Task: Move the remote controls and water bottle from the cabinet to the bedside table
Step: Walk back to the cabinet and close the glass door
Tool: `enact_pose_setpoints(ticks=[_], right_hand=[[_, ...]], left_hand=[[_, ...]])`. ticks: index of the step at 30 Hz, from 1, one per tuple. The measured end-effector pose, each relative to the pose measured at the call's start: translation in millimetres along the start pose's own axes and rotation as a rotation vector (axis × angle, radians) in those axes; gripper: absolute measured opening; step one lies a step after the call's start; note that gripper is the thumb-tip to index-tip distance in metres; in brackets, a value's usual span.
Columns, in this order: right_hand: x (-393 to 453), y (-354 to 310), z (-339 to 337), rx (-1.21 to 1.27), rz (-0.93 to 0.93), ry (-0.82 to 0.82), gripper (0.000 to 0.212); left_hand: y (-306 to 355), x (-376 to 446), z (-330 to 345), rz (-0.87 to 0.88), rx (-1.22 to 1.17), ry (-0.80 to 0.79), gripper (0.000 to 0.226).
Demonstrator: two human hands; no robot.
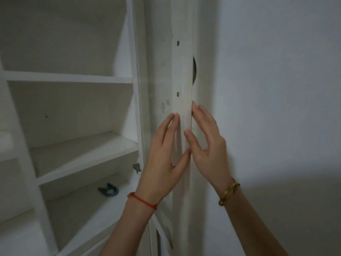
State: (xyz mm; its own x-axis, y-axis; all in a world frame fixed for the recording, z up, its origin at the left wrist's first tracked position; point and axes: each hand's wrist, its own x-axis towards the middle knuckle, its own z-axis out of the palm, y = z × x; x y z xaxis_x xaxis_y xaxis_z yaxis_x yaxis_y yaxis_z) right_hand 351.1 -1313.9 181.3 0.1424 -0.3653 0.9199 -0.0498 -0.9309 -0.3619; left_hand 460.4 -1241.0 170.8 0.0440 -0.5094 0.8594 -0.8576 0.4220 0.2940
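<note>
Both hands [162, 161] [208, 145] flat on cabinet door edge [182, 74] — grip empty

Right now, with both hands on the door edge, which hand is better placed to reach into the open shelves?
Probably the left hand. It lies flat on the inner face of the open door, on the side nearest the shelves. The right hand wraps the door's outer edge, beside the wall, and would have to cross over.

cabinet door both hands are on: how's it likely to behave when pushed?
The cabinet door is probably stiff: a flat white panel with screws. It likely swings rather than slides, judging by the hinge hardware. The left hand and right hand touch only its edge, so slipping seems possible.
</note>
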Motion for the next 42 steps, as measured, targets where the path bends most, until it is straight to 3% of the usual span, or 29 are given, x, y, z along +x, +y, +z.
enact_pose_setpoints(ticks=[6,11,18,23,28,42], right_hand=[[-5,-26,40,0.138,-0.142,-0.076,0.053],[-11,-40,82,0.332,-0.181,-0.225,0.056],[-14,-55,147,0.424,-0.236,-0.405,0.060],[-12,-68,198,0.287,-0.304,-0.447,0.061],[-7,-80,254,0.128,-0.361,-0.452,0.062],[6,-86,354,-0.144,-0.339,-0.396,0.060]], left_hand=[[-11,-23,-45,-0.050,0.055,0.037,0.083],[-25,-36,-82,-0.066,0.108,0.058,0.079],[-47,-58,-131,-0.122,0.369,0.154,0.069],[-78,-71,-160,-0.253,0.575,0.264,0.065],[-114,-75,-190,-0.346,0.658,0.197,0.080],[-213,-69,-235,-0.331,0.787,0.211,0.078]])
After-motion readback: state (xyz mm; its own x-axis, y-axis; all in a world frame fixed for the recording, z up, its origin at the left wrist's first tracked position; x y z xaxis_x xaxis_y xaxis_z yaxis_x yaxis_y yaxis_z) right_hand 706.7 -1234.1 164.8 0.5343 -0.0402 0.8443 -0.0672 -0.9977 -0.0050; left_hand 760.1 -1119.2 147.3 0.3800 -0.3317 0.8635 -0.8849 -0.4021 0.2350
